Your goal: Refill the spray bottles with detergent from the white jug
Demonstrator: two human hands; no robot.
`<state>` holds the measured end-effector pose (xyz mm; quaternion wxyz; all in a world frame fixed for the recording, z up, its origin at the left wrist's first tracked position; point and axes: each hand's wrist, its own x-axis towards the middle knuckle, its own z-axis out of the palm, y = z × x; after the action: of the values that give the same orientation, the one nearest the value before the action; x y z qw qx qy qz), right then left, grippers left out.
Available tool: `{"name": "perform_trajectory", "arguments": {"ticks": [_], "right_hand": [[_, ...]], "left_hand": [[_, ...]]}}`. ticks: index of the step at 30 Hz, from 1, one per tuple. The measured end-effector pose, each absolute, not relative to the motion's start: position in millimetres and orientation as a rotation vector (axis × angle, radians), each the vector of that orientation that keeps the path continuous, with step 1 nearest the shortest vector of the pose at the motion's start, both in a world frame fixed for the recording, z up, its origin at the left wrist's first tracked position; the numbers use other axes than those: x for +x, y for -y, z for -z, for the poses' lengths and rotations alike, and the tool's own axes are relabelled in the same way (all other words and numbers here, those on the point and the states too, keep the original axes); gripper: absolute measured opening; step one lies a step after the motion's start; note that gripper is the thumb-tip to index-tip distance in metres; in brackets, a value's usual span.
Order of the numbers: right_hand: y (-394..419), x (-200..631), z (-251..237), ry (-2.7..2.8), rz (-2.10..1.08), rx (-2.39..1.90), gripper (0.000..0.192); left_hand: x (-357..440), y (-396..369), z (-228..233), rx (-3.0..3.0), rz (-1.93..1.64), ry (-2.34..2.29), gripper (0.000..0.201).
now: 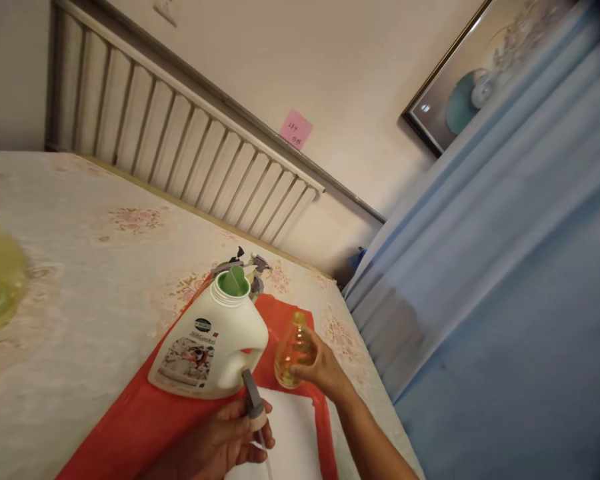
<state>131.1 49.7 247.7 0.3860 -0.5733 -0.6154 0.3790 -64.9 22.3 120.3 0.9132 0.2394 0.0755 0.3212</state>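
My left hand (pixel 225 437) is closed around a grey pump head (pixel 254 397) with a cream collar, and a thin pale tube hangs below it. My right hand (pixel 325 367) grips a small clear bottle (pixel 286 357) from its right side. That bottle is upright, with a yellowish neck and no top fitted. Between and beyond my hands stands a large white jug (pixel 230 360) with a printed label, a handle and a green pouring spout (pixel 235 281) in its mouth. The pump head overlaps the jug's lower right part in view; whether they touch I cannot tell.
Red sheeting (pixel 125 420) and a white sheet (pixel 295 433) lie under the things. Grey spray heads (pixel 260 263) sit behind the jug. A yellow-green translucent basin (pixel 0 273) is at the left on the floral tablecloth (pixel 80 267). A blue curtain (pixel 480 267) hangs at the right.
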Motion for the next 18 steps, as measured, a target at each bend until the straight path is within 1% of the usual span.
{"name": "perform_trajectory", "arguments": {"ticks": [2,4,7,13,16,18], "right_hand": [[-41.4,139.6,-222.1,1.458,-0.971,-1.485,0.075],[-37.3,146.4,-199.9,1.350,-0.913,-1.498,0.079],[-37.6,151.9,-177.1,1.247,-0.822,-1.521,0.081],[-46.3,149.3,-160.4,1.157,-0.901,-1.468,0.080],[-51.0,147.8,-154.0,1.109,-0.875,-1.520,0.085],[-53.6,146.7,-149.6,1.097,-0.841,-1.536,0.084]], "left_hand": [[-64.7,-22.9,-120.9,0.499,-0.652,-0.150,0.019],[-64.5,-23.2,-121.0,0.504,-0.642,-0.149,0.020],[-64.0,-23.0,-121.0,0.503,-0.629,-0.161,0.022],[-64.4,-22.3,-122.4,0.491,-0.632,-0.183,0.026],[-64.2,-22.0,-122.6,0.499,-0.641,-0.205,0.022],[-63.8,-22.0,-122.0,0.501,-0.643,-0.205,0.020]]}}
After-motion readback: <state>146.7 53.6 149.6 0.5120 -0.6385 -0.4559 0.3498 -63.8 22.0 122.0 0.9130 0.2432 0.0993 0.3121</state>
